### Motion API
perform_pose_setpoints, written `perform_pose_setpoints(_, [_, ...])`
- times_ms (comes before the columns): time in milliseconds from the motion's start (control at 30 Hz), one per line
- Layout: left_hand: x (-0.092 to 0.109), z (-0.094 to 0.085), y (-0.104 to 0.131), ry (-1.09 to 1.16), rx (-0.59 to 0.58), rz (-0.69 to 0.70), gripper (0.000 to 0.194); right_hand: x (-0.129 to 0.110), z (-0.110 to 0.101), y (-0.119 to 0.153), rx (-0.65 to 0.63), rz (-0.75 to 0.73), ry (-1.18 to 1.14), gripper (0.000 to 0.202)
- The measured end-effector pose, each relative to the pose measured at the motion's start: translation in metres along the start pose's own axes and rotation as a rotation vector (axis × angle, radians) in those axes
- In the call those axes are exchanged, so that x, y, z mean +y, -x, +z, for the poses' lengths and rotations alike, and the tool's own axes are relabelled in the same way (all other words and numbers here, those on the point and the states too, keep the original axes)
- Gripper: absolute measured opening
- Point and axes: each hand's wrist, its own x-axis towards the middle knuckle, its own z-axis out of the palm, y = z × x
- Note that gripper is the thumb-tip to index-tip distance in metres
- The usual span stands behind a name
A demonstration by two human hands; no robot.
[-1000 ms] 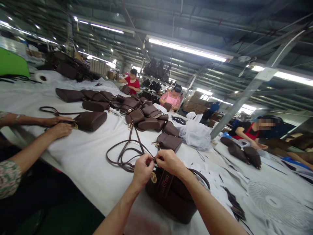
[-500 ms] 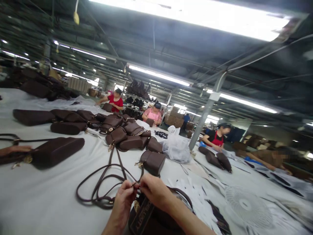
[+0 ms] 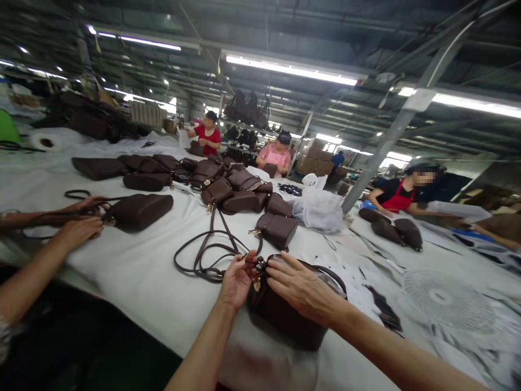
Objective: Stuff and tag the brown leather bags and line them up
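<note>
A dark brown handbag (image 3: 293,320) lies on the white-covered table right in front of me, gold charm (image 3: 256,283) hanging at its left end. My right hand (image 3: 303,285) rests on top of this bag with its fingers stretched out flat. Beside the metal fitting at the bag's left end, my left hand (image 3: 238,279) pinches what looks like a thin dark cord, mostly covered by the fingertips. Long brown straps (image 3: 199,258) lie in loops just beyond that hand. Another brown bag (image 3: 277,231) stands close behind.
Several more brown bags (image 3: 240,201) are heaped farther back. At the left, a co-worker's hands (image 3: 83,228) handle another bag (image 3: 140,212). Clear plastic (image 3: 319,209), white paper pieces (image 3: 350,293) and a white fan (image 3: 443,296) are to the right. More people work across the table.
My right hand has gone from pinching beside my left hand to lying flat on the bag. The lettered dark tag no longer shows. The view has shifted, and the co-worker's second hand now appears.
</note>
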Motion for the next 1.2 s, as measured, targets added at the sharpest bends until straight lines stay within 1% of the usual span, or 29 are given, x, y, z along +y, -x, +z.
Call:
perform_pose_setpoints(100, [0.0,-0.001,0.001,0.021,0.015,-0.011,0.018,-0.014,0.003,0.006,0.072,-0.108,0.048,0.019])
perform_pose_setpoints(133, [0.0,0.0,0.001,0.033,0.018,-0.016,0.019,-0.019,0.005,0.008,0.062,-0.141,0.053,0.018])
perform_pose_setpoints(200, [0.0,0.001,0.001,0.048,0.015,-0.021,0.019,-0.028,0.009,0.013,-0.003,-0.165,0.055,0.016])
perform_pose_setpoints(267, [-0.001,0.002,0.002,0.045,0.007,-0.024,0.021,-0.035,0.013,0.014,-0.053,-0.129,0.088,0.016])
perform_pose_setpoints(300, [-0.002,0.002,0.002,0.043,0.005,-0.028,0.022,-0.039,0.016,0.013,-0.058,-0.105,0.12,0.017])
perform_pose_setpoints(367, [-0.003,0.003,0.002,0.046,0.012,-0.04,0.023,-0.045,0.022,0.006,-0.032,-0.074,0.189,0.021])
perform_pose_setpoints(467, [-0.005,0.003,0.0,0.047,0.026,-0.057,0.024,-0.051,0.033,-0.014,0.005,-0.07,0.238,0.025])
perform_pose_setpoints(567, [-0.004,0.0,-0.002,0.036,0.028,-0.066,0.025,-0.049,0.045,-0.031,0.009,-0.019,0.226,0.019])
perform_pose_setpoints(633, [-0.002,-0.003,-0.003,0.049,0.026,-0.079,0.025,-0.042,0.05,-0.036,0.005,0.002,0.201,0.017])
perform_pose_setpoints(733, [0.0,-0.008,-0.005,0.082,0.025,-0.102,0.023,-0.027,0.05,-0.033,0.003,-0.073,0.039,0.02])
perform_pose_setpoints(767, [0.0,-0.009,-0.006,0.093,0.026,-0.106,0.022,-0.022,0.047,-0.031,0.02,-0.081,-0.063,0.021])
perform_pose_setpoints(800, [0.0,-0.009,-0.007,0.105,0.027,-0.112,0.02,-0.018,0.044,-0.029,0.053,-0.055,-0.191,0.021])
perform_pose_setpoints(833, [0.0,-0.009,-0.008,0.118,0.026,-0.125,0.018,-0.014,0.039,-0.028,0.094,0.009,-0.34,0.019])
perform_pose_setpoints(933, [-0.002,-0.008,-0.011,0.165,0.014,-0.182,0.013,-0.004,0.027,-0.028,0.226,0.315,-0.804,0.013])
perform_pose_setpoints(967, [-0.004,-0.008,-0.012,0.176,0.019,-0.207,0.013,-0.002,0.024,-0.03,0.254,0.407,-0.921,0.014])
perform_pose_setpoints(1033, [-0.006,-0.008,-0.013,0.192,0.047,-0.238,0.018,0.002,0.021,-0.033,0.305,0.528,-1.05,0.016])
perform_pose_setpoints(1133, [-0.007,-0.01,-0.012,0.206,0.074,-0.238,0.023,0.004,0.023,-0.036,0.372,0.591,-1.103,0.017])
perform_pose_setpoints(1200, [-0.006,-0.012,-0.011,0.205,0.051,-0.239,0.02,0.005,0.024,-0.036,0.337,0.636,-1.193,0.021])
